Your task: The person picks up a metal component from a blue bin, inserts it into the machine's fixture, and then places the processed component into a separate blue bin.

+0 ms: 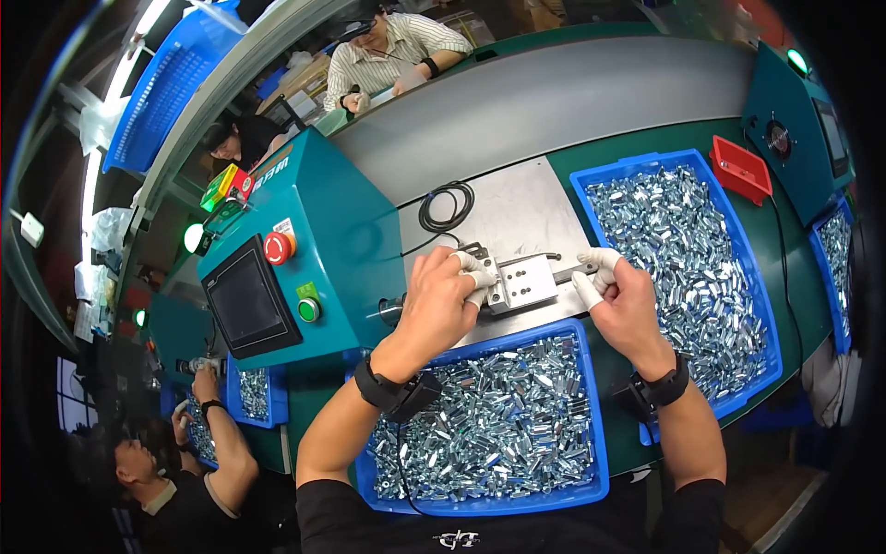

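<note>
A silver metal fixture block (pixel 528 281) with several screw holes sits on a metal plate (pixel 544 198) beside the teal machine (pixel 346 212). At the block's left end, my left hand (pixel 441 300) is closed with white-covered fingertips together. What it pinches, if anything, is hidden behind the fingers. To the right of the block, my right hand (pixel 620 300), also with white finger covers, closes thumb and fingers on the end of a flat metal bar (pixel 574 271) reaching out from the fixture. A short machine spindle (pixel 389 311) lies just left of my left hand.
Blue trays of shiny metal hex pieces stand near me (pixel 484 425) and at the right (pixel 688 268). A red bin (pixel 741 170) sits at the far right. The machine bears a screen (pixel 245 297), red stop button (pixel 279 247) and green button (pixel 308 309). A coiled black cable (pixel 447 206) lies behind the fixture. Other people work nearby.
</note>
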A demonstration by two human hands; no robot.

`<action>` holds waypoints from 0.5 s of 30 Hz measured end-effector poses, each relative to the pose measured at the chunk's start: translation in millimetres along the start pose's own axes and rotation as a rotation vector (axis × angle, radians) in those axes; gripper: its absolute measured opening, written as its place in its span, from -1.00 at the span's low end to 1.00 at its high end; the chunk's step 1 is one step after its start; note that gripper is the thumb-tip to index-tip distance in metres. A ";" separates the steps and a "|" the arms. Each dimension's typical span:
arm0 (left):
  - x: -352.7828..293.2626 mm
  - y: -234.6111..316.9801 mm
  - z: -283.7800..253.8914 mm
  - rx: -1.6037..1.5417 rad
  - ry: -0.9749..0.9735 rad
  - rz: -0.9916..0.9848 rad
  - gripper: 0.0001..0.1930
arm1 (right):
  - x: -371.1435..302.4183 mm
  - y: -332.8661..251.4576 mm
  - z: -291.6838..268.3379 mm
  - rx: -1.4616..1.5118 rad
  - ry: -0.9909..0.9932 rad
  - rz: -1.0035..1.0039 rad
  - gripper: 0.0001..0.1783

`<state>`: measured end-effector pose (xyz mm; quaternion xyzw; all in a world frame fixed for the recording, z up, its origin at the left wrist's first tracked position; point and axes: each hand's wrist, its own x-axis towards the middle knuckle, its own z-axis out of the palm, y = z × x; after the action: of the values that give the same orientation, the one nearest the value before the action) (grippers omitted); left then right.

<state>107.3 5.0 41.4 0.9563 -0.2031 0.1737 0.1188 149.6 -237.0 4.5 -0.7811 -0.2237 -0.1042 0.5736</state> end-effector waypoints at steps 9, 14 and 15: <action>-64.8 36.4 28.1 -0.132 0.213 -0.017 -0.89 | 9.7 24.5 16.5 0.113 -0.158 0.055 -0.82; -85.2 56.0 61.8 -0.105 0.009 0.051 -0.84 | 27.6 28.1 12.4 0.344 -0.285 0.159 -0.49; -93.0 56.6 66.7 -0.076 0.058 0.048 -0.82 | 16.8 -7.3 25.0 0.192 -0.399 0.148 -0.51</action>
<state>22.2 -32.9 -45.9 0.9405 -0.2290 0.1963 0.1568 158.5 -207.8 9.7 -0.7423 -0.2838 0.1162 0.5958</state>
